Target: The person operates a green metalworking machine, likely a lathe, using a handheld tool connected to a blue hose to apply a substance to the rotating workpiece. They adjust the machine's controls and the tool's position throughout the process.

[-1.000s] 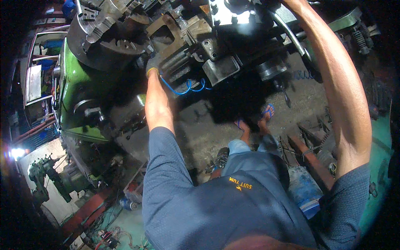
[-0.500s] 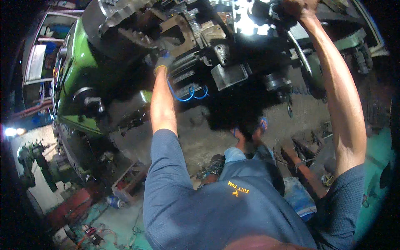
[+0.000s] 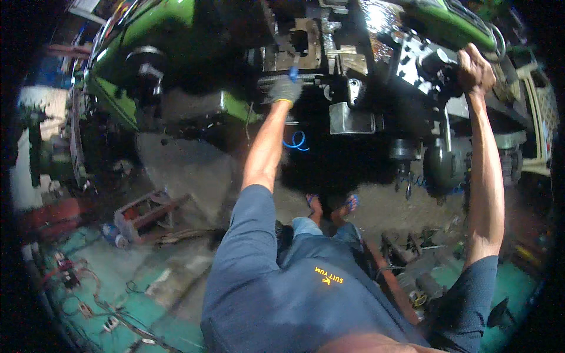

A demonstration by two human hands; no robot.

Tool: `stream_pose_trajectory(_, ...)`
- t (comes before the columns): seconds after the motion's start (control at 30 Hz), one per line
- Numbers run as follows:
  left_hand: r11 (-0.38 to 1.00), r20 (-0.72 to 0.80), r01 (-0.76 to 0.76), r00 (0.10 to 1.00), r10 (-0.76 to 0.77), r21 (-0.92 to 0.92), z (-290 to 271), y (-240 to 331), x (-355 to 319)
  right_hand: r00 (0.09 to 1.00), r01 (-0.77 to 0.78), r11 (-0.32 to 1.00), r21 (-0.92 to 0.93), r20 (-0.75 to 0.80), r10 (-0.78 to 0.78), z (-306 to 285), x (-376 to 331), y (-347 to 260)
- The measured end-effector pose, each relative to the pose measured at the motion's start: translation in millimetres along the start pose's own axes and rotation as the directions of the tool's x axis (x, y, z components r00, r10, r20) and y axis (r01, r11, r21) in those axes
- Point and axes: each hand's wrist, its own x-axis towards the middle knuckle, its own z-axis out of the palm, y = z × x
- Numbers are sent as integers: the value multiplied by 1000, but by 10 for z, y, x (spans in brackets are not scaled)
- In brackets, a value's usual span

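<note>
I stand at a large green lathe (image 3: 118, 94) with both arms stretched out to it. My left hand (image 3: 285, 89), in a grey glove with a yellow cuff, is closed around a small blue-handled tool (image 3: 293, 73). The tool's tip rests against the dark metal carriage parts (image 3: 306, 47). My bare right hand (image 3: 475, 69) grips a black round handle (image 3: 438, 62) on the machine's right side. What the tool's tip touches is too dark to make out.
A grey metal box (image 3: 351, 119) and a blue coiled hose (image 3: 296, 141) hang under the carriage. My feet in blue sandals (image 3: 329, 206) stand on the dirty floor. A red metal frame (image 3: 147, 212), cables (image 3: 88, 282) and scrap parts (image 3: 406, 253) lie around. A pale chair (image 3: 538, 135) stands far right.
My left hand has moved right, away from the round chuck to the carriage parts. My right hand stays on the handle. The view has tipped, so more floor shows.
</note>
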Motion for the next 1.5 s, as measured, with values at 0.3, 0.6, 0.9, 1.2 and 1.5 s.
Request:
stream_pose_trajectory(0.3, 980, -63, -171, 984, 166, -98, 504, 544, 25, 993, -103, 975, 199, -28, 111, 311, 5, 182)
stream_pose_trajectory(0.6, 983, -127, -108, 988, 89, -151, 582, 598, 272, 999, -21, 986, 163, -44, 29, 520, 4, 292)
stream_pose_trajectory(0.9, 965, -293, -54, 956, -24, -255, 509, 420, 269, 989, 104, 994, 46, -109, -98, 469, 46, 228)
stream_pose_trajectory(1.2, 921, -189, 259, 928, -321, -290, 177, -572, -201, 983, 180, 983, -23, -28, -181, 849, 82, 587)
stream_pose_trajectory(1.5, 948, -110, 246, 956, -272, -202, -111, -809, -418, 984, 180, 983, -31, -8, -181, 1262, 181, 724)
